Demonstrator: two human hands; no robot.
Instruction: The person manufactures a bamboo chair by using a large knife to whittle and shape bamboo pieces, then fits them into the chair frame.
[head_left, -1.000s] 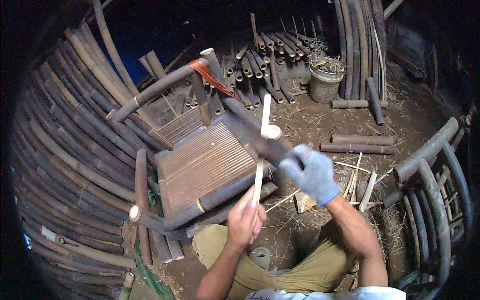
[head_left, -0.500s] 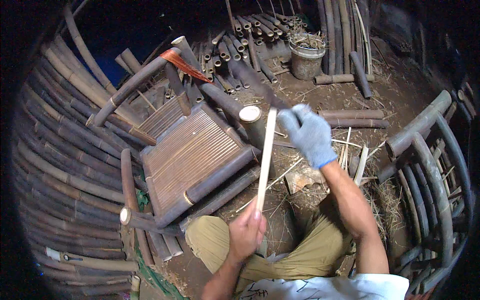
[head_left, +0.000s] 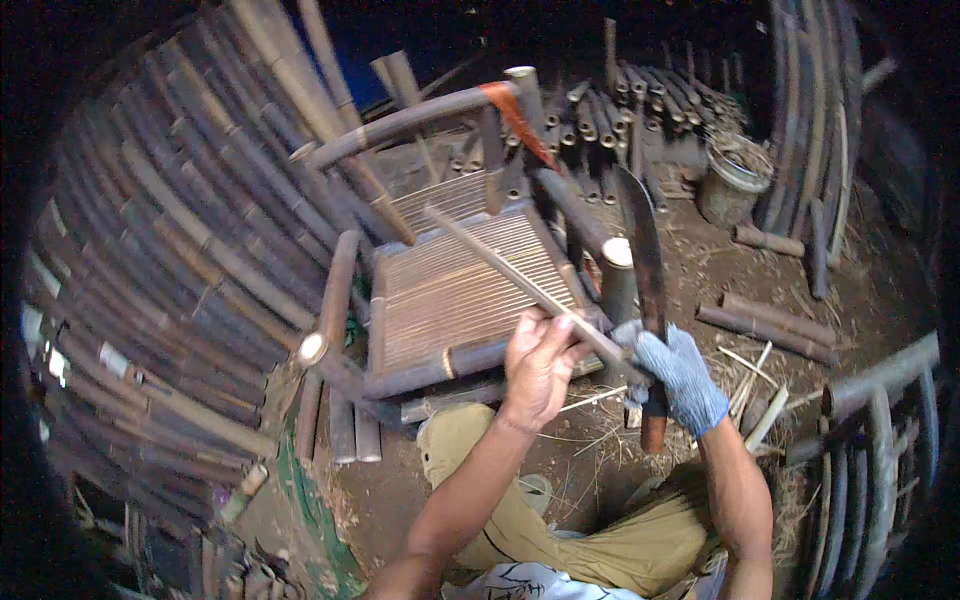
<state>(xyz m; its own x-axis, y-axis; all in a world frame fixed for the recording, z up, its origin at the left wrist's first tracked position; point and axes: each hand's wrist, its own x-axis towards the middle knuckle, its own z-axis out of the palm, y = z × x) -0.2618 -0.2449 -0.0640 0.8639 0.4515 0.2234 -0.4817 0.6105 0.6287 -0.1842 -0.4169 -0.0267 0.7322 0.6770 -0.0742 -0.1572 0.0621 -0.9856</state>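
My bare left hand is closed around a long, thin bamboo strip, which slants up and leftward across a bamboo chair. At its near end, the strip reaches the fingers of my gloved right hand; whether they pinch it cannot be made out. That grey-gloved hand is closed on a long machete. Its dark blade points up and away, and the brown handle shows below the glove. The chair has a slatted seat, and an orange strip of cloth is tied at its back corner.
Dark bamboo poles lean all along the left. Cut tubes are stacked at the back, near a bucket of shavings. Two tubes lie on the floor at right, before a bamboo frame. Slivers litter the ground.
The view has swung left. The strip has gone from nearly upright to slanting left over the chair. My hands have come close together, and the machete blade now points upward.
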